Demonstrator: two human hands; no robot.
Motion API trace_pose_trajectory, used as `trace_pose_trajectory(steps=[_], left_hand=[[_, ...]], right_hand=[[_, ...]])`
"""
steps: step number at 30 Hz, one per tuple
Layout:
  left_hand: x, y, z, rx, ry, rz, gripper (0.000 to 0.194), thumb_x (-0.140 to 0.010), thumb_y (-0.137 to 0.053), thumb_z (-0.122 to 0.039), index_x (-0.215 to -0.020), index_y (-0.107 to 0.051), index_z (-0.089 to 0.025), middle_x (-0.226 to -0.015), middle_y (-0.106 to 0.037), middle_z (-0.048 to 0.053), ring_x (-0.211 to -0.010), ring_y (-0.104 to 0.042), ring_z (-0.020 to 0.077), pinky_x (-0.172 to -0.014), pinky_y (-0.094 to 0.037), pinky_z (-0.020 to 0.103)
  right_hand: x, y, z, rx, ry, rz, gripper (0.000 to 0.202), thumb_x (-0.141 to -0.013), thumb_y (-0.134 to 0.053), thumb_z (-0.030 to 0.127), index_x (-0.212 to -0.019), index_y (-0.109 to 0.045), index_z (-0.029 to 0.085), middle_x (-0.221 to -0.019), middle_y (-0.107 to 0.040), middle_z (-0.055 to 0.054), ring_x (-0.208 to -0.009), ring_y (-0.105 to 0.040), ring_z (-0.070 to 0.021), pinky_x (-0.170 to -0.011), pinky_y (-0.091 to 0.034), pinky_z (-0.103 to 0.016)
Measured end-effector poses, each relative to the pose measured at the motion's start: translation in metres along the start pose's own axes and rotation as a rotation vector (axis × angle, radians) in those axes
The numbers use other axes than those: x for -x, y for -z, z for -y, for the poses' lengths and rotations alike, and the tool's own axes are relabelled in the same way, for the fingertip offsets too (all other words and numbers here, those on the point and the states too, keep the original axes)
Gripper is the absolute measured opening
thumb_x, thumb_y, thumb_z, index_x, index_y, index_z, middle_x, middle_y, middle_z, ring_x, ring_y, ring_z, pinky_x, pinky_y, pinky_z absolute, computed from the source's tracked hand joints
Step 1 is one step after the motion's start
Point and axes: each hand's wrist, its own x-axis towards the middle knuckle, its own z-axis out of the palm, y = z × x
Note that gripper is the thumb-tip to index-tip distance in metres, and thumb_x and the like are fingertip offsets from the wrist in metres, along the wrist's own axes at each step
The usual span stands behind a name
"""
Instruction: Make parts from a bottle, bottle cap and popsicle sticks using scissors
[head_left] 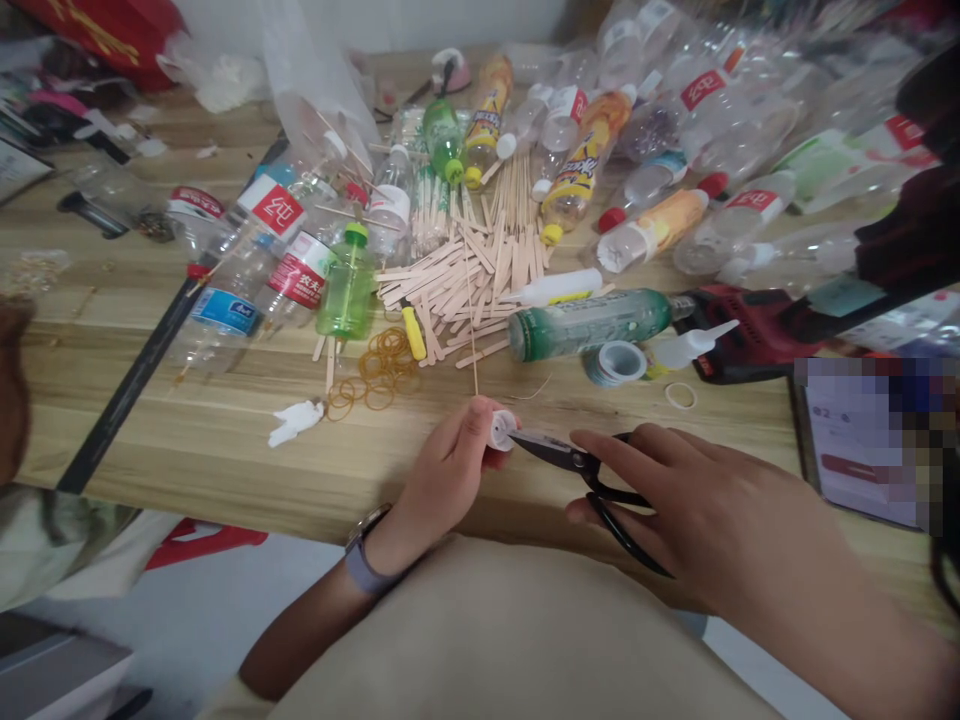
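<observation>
My left hand [455, 450] is closed round a white bottle cap [501, 430], its hollow side facing right. A thin wooden skewer [472, 320] rises from the same hand toward the pile of sticks. In my right hand [697, 500] is a pair of black-handled scissors [551, 450], with fingers on the handles. The blade tips meet the cap's opening; whether they press into it I cannot tell. Just beyond the hands lie loose rubber bands [386, 365] and a small yellow-handled tool [413, 332].
Flat wooden sticks [450, 265] are heaped mid-table. Behind and right lie many plastic bottles [589, 160], a green bottle [592, 322], a tape roll [619, 362], a glue bottle [690, 345] and a red-black power tool [750, 325]. A phone [862, 450] rests right. Another person's arm [11, 390] shows left.
</observation>
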Motion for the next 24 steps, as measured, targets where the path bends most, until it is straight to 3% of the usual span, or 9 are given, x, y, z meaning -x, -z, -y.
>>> trace_pose_trajectory(steps=[4, 10, 14, 20, 24], left_hand=[[0.001, 0.0, 0.0, 0.014, -0.01, 0.009, 0.05, -0.1, -0.032, -0.057, -0.087, -0.062, -0.019, -0.065, -0.056, -0.001, -0.064, -0.052, 0.0152, -0.063, -0.043, 0.027], [-0.004, -0.001, 0.002, 0.13, 0.078, 0.044, 0.058, -0.098, -0.03, -0.065, -0.071, -0.055, -0.02, -0.06, -0.05, -0.002, -0.059, -0.045, 0.0135, -0.06, -0.036, 0.028], [-0.005, -0.003, -0.001, 0.147, 0.143, 0.071, 0.061, -0.097, -0.028, -0.067, -0.063, -0.047, -0.021, -0.056, -0.044, -0.003, -0.056, -0.039, 0.013, -0.058, -0.03, 0.029], [-0.005, -0.001, -0.002, 0.065, 0.141, 0.081, 0.06, -0.098, -0.026, -0.064, -0.06, -0.044, -0.022, -0.054, -0.042, -0.004, -0.054, -0.036, 0.0127, -0.058, -0.03, 0.029], [-0.004, 0.0, -0.004, -0.001, 0.136, 0.087, 0.06, -0.098, -0.024, -0.064, -0.06, -0.045, -0.022, -0.055, -0.044, -0.004, -0.054, -0.038, 0.0131, -0.059, -0.031, 0.029]], right_hand=[[-0.003, 0.002, 0.001, 0.025, -0.021, -0.022, 0.06, -0.106, -0.017, 0.058, -0.112, -0.067, 0.026, -0.076, -0.059, -0.001, -0.056, -0.057, -0.0195, -0.052, -0.031, -0.032], [-0.018, 0.012, -0.003, 0.081, 0.064, -0.039, 0.061, -0.108, -0.014, 0.043, -0.101, -0.071, 0.02, -0.072, -0.054, -0.007, -0.059, -0.049, -0.0212, -0.055, -0.024, -0.034], [-0.024, 0.016, -0.006, 0.103, 0.118, -0.04, 0.05, -0.105, -0.021, 0.029, -0.096, -0.07, 0.019, -0.066, -0.051, -0.004, -0.051, -0.046, -0.0187, -0.053, -0.019, -0.032], [-0.022, 0.017, -0.003, 0.1, 0.147, 0.018, 0.024, -0.092, -0.043, 0.023, -0.092, -0.067, 0.02, -0.063, -0.053, -0.001, -0.049, -0.056, -0.02, -0.053, -0.014, -0.03], [-0.021, 0.016, -0.001, 0.126, 0.127, -0.003, 0.027, -0.093, -0.042, 0.021, -0.091, -0.068, 0.021, -0.062, -0.051, -0.001, -0.048, -0.054, -0.0207, -0.056, -0.01, -0.03]])
